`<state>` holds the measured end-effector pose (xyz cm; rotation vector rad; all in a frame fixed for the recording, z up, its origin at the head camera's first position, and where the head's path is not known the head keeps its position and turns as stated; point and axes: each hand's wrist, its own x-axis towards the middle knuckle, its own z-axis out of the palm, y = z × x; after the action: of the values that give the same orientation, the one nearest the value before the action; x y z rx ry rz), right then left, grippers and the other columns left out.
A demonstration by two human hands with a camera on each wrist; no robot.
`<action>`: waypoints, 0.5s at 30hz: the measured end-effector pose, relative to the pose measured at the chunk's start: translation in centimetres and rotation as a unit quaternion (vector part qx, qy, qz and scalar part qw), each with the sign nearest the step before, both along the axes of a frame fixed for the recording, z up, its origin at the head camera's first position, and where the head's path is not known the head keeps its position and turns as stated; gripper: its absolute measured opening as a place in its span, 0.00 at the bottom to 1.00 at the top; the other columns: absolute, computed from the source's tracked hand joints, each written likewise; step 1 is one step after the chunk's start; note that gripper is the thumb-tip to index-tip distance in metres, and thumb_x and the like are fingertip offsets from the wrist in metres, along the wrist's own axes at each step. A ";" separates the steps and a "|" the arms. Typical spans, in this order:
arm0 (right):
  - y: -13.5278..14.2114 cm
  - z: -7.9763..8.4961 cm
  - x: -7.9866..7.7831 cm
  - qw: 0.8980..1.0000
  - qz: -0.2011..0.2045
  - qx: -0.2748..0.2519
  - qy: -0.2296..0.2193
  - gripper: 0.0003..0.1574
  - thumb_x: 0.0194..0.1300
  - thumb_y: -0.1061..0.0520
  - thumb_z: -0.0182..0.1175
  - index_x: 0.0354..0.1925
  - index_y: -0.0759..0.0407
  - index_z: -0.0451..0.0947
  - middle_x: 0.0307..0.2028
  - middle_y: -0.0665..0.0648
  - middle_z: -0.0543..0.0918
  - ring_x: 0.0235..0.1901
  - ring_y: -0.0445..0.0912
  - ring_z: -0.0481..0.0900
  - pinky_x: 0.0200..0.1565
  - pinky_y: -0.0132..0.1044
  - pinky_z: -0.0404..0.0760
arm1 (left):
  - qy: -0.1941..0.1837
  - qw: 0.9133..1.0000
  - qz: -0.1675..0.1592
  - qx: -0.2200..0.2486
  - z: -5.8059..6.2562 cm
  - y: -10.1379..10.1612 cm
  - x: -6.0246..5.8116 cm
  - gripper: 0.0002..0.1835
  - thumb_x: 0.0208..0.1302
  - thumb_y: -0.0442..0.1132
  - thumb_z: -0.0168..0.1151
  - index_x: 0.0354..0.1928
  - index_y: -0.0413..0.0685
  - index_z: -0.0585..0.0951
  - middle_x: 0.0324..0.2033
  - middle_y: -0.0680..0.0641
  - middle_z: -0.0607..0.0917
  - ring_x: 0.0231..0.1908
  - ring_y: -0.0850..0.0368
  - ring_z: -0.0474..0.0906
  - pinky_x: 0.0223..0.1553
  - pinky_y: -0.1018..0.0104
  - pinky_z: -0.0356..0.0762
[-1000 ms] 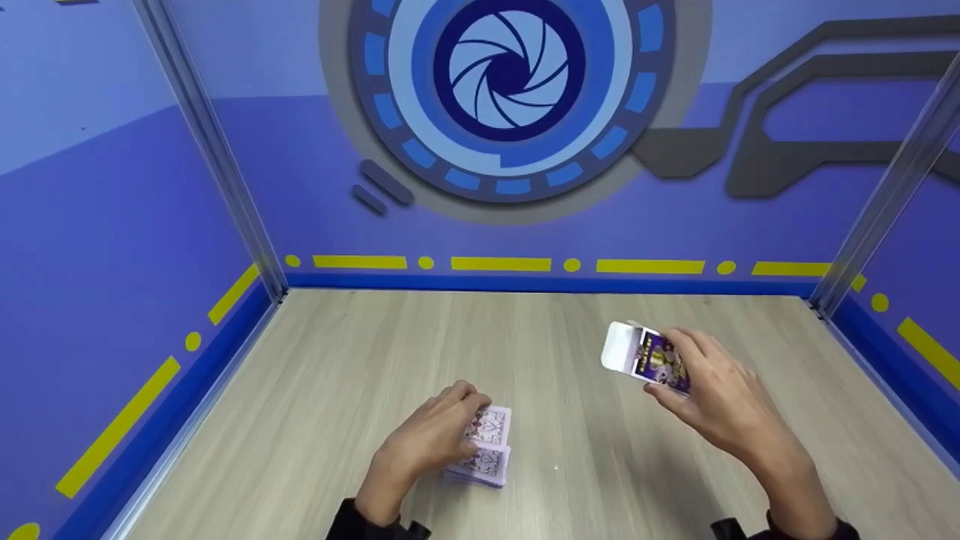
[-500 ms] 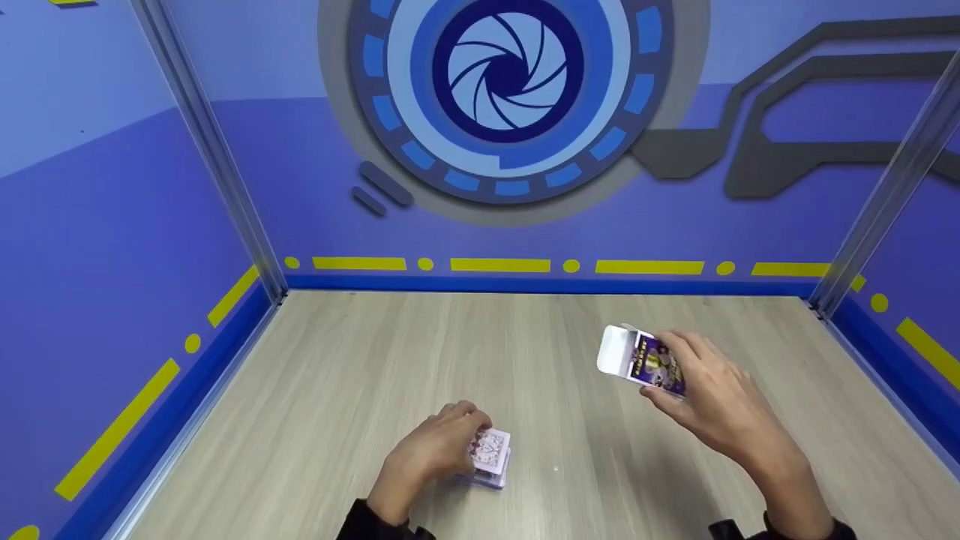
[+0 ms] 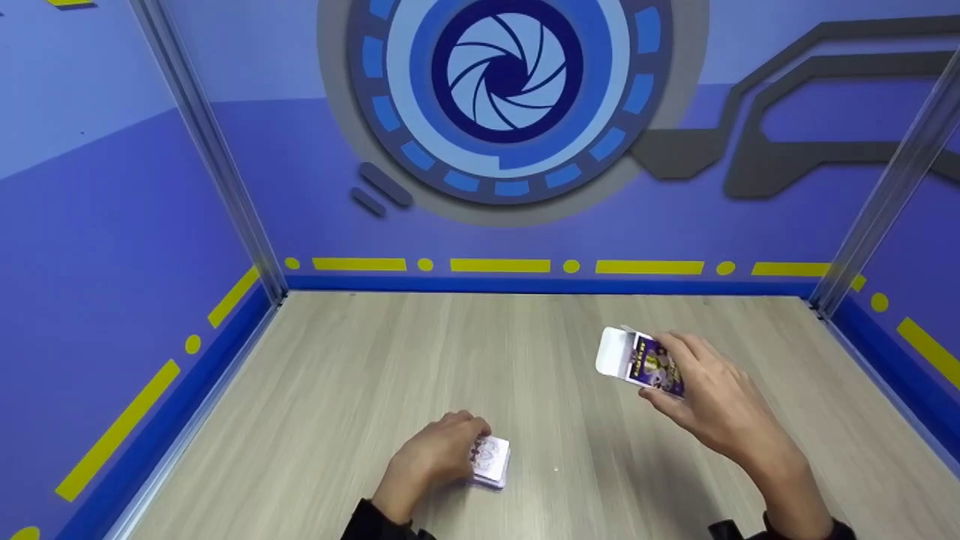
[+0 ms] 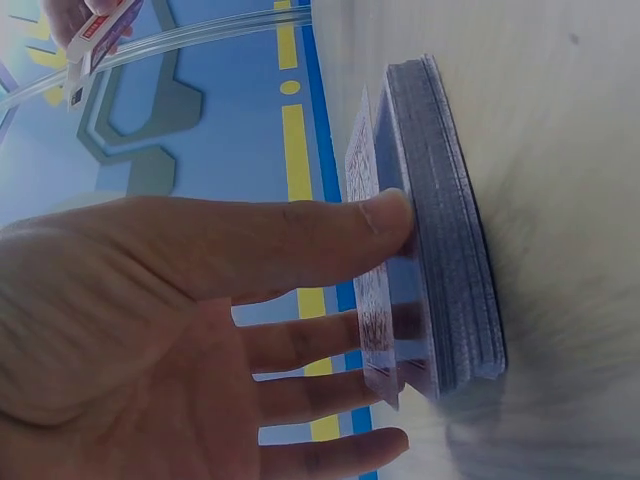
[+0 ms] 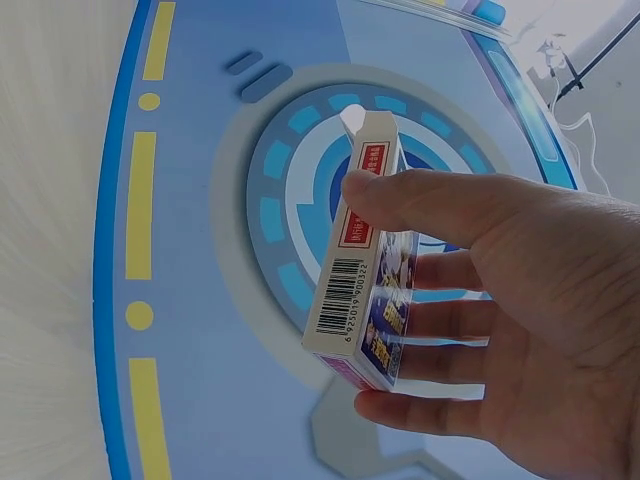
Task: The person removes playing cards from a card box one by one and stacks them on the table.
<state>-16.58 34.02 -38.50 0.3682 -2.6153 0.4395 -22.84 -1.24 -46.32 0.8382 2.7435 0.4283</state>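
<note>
In the head view my left hand is at a deck of playing cards low on the table. A playing card with a patterned back is pinched by its edges between left thumb and fingers, with a narrow gap over the deck. The left wrist view shows the thumb tip close against the deck's side; whether it touches cannot be told. Further right my right hand grips a small purple-and-white card box above the table. Its white flap stands open toward the left. A barcode shows along one side.
A light wood-grain table lies beneath both hands. Blue printed panels rise at the back and sides. Metal posts mark the back corners.
The patterned cards in my left hand have come down and nearer, from beyond the stack to over it, now almost lined up. The right hand and box have barely shifted.
</note>
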 end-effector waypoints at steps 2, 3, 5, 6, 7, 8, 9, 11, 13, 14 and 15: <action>0.0 0.0 0.0 1.000 -0.001 -0.001 -0.003 0.43 0.56 0.51 0.79 0.64 0.63 0.74 0.55 0.65 0.79 0.47 0.57 0.79 0.43 0.58 0.79 | 0.000 1.000 0.001 -0.002 -0.1 0.0 0.0 0.29 0.48 0.28 0.75 0.56 0.46 0.83 0.49 0.50 0.82 0.50 0.53 0.78 0.57 0.54 0.78; 0.0 0.0 0.0 1.000 -0.001 0.000 -0.005 0.43 0.56 0.51 0.79 0.64 0.63 0.74 0.56 0.65 0.79 0.47 0.57 0.79 0.43 0.58 0.79 | -0.003 1.000 0.002 -0.002 -0.1 0.0 -0.1 0.29 0.48 0.29 0.75 0.56 0.46 0.83 0.49 0.49 0.82 0.50 0.53 0.78 0.56 0.54 0.78; -0.1 0.1 0.0 1.000 -0.002 0.000 -0.008 0.43 0.56 0.51 0.79 0.64 0.64 0.74 0.56 0.65 0.79 0.48 0.58 0.79 0.43 0.59 0.79 | -0.008 1.000 0.004 -0.003 -0.3 0.1 -0.1 0.29 0.49 0.29 0.75 0.57 0.46 0.83 0.49 0.49 0.82 0.49 0.54 0.78 0.55 0.55 0.79; -0.1 0.1 0.0 1.000 -0.002 0.001 -0.008 0.43 0.56 0.51 0.79 0.64 0.64 0.74 0.56 0.65 0.79 0.48 0.58 0.79 0.43 0.59 0.80 | -0.011 1.000 0.005 -0.002 -0.3 0.1 -0.1 0.29 0.49 0.29 0.75 0.56 0.47 0.83 0.49 0.50 0.82 0.49 0.54 0.78 0.54 0.56 0.79; -0.1 0.0 0.0 1.000 -0.002 0.001 -0.009 0.43 0.57 0.51 0.79 0.64 0.64 0.74 0.56 0.65 0.79 0.48 0.58 0.79 0.43 0.58 0.80 | -0.015 1.000 0.006 -0.002 -0.3 0.1 -0.1 0.28 0.49 0.30 0.76 0.57 0.47 0.83 0.48 0.50 0.82 0.48 0.55 0.78 0.53 0.56 0.79; -0.1 0.0 0.0 1.000 -0.002 0.001 -0.008 0.43 0.57 0.51 0.79 0.64 0.64 0.74 0.57 0.65 0.79 0.48 0.58 0.79 0.43 0.58 0.80 | -0.018 1.000 0.007 -0.003 -0.3 0.1 -0.1 0.29 0.49 0.30 0.76 0.57 0.47 0.83 0.48 0.50 0.82 0.47 0.55 0.77 0.53 0.56 0.79; -0.1 0.0 0.0 1.000 -0.002 0.001 -0.007 0.42 0.57 0.51 0.79 0.64 0.64 0.74 0.57 0.66 0.79 0.48 0.58 0.79 0.43 0.59 0.80 | -0.020 1.000 0.008 -0.003 -0.3 0.1 -0.1 0.29 0.48 0.30 0.77 0.56 0.47 0.83 0.47 0.50 0.82 0.46 0.56 0.77 0.52 0.57 0.79; -0.1 0.0 0.0 1.000 0.000 0.000 -0.004 0.42 0.56 0.51 0.79 0.64 0.64 0.74 0.57 0.65 0.79 0.48 0.58 0.79 0.43 0.59 0.80 | -0.018 1.000 0.002 -0.006 -0.3 0.1 0.0 0.30 0.47 0.32 0.78 0.56 0.47 0.83 0.46 0.51 0.82 0.46 0.57 0.76 0.51 0.58 0.79; -0.1 -0.1 0.0 1.000 0.003 0.001 0.001 0.42 0.56 0.51 0.79 0.64 0.63 0.74 0.56 0.65 0.80 0.48 0.58 0.80 0.43 0.59 0.80 | -0.017 1.000 -0.004 -0.011 -0.3 0.1 0.1 0.32 0.44 0.33 0.81 0.56 0.47 0.83 0.45 0.51 0.81 0.45 0.57 0.75 0.51 0.59 0.79; -0.1 -0.1 -0.1 1.000 0.004 0.001 0.003 0.42 0.56 0.51 0.79 0.63 0.63 0.74 0.56 0.65 0.80 0.48 0.58 0.80 0.42 0.59 0.80 | -0.015 1.000 -0.006 -0.013 -0.3 0.2 0.1 0.34 0.42 0.34 0.82 0.57 0.47 0.82 0.44 0.52 0.80 0.45 0.58 0.75 0.51 0.59 0.79; -0.1 -0.1 -0.1 1.000 0.006 0.001 0.005 0.42 0.56 0.51 0.79 0.63 0.63 0.75 0.56 0.65 0.80 0.48 0.58 0.80 0.42 0.59 0.80 | -0.014 1.000 -0.008 -0.013 -0.3 0.2 0.2 0.36 0.40 0.35 0.83 0.57 0.47 0.82 0.44 0.52 0.80 0.45 0.57 0.75 0.51 0.59 0.79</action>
<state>-16.66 33.88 -38.60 0.3853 -2.6060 0.4377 -22.66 -1.02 -46.60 0.8408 2.7096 0.3986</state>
